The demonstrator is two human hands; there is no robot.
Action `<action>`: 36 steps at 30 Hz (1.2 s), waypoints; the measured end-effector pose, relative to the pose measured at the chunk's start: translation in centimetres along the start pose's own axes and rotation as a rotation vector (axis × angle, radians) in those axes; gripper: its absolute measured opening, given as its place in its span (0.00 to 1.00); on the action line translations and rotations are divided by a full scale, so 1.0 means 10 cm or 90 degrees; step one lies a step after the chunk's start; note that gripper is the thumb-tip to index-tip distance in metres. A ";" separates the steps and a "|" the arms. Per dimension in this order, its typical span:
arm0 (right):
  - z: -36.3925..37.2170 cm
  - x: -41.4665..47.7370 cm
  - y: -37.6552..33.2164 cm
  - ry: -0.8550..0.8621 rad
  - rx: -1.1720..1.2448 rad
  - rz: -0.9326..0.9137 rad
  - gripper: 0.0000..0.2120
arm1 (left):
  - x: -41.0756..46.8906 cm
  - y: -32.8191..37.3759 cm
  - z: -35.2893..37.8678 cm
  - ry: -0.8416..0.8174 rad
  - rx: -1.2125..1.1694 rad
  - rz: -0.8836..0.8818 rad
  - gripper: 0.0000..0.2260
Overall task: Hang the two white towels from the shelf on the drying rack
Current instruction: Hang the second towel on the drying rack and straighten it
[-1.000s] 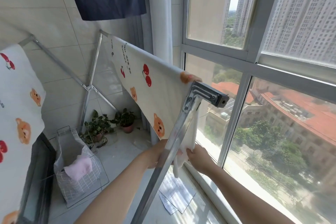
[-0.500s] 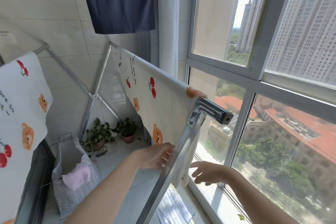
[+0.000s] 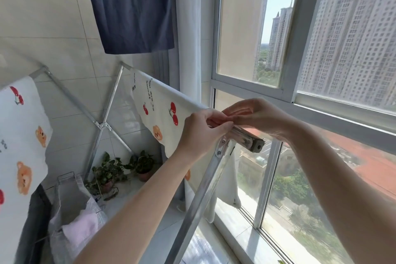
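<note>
Here, from the head camera, both hands meet at the top rail of the metal drying rack [image 3: 199, 199] by the window [image 3: 289, 96]. The left hand [image 3: 201, 133] and right hand [image 3: 255, 115] pinch together on the upper edge of a white towel printed with cherries and bears [image 3: 162, 118] — it drapes over that rail. A second printed towel [image 3: 19, 135] hangs at far left — over what, I cannot tell.

Bright daylight thru window [image 3: 321, 92], soft blur, wide-angle edge distortion.
</note>
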State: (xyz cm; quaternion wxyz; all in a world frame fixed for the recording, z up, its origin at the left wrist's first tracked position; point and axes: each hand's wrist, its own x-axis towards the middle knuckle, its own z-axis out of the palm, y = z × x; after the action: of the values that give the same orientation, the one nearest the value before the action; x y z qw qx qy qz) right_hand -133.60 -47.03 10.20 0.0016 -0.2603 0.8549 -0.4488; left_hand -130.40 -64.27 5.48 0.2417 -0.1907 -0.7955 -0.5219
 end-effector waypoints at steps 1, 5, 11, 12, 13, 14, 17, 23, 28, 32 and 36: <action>0.00 -0.01 -0.02 0.008 -0.010 -0.005 0.08 | 0.01 0.00 -0.01 -0.002 -0.003 -0.011 0.08; 0.02 -0.06 -0.04 0.017 -0.008 -0.040 0.14 | 0.02 0.02 -0.04 -0.022 -0.049 -0.048 0.06; 0.24 -0.16 0.45 0.155 0.372 0.082 0.16 | -0.09 -0.36 -0.18 0.073 -0.134 -0.208 0.08; 0.33 -0.21 0.63 0.149 0.401 0.130 0.17 | -0.16 -0.51 -0.19 0.067 -0.132 -0.280 0.10; 0.44 -0.29 0.81 0.106 0.407 0.180 0.19 | -0.25 -0.66 -0.18 0.042 -0.139 -0.368 0.11; 0.56 -0.36 0.96 0.034 0.393 0.233 0.22 | -0.35 -0.80 -0.14 0.011 -0.146 -0.461 0.12; 1.00 -0.50 1.26 -0.162 0.220 0.358 0.20 | -0.64 -1.17 0.05 -0.076 -0.097 -0.615 0.12; 1.75 -0.47 1.42 -0.029 0.120 0.399 0.16 | -0.97 -1.46 0.40 -0.222 -0.303 -0.701 0.09; 1.79 -0.51 1.48 -0.055 0.127 0.385 0.18 | -0.97 -1.45 0.28 -0.387 -0.403 -0.703 0.16; 1.68 -0.57 1.51 -0.236 0.153 0.363 0.22 | -0.93 -1.39 0.26 -0.452 -0.378 -0.692 0.18; 1.67 -0.61 1.58 -0.270 0.172 0.332 0.20 | -0.91 -1.36 0.26 -0.478 -0.390 -0.703 0.20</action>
State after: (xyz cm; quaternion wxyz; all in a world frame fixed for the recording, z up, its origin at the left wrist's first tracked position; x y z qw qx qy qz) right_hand -131.39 -49.83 -13.33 0.3275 -0.1183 0.8062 -0.4783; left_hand -131.11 -67.53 -10.78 -0.4092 0.0132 -0.6232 -0.6663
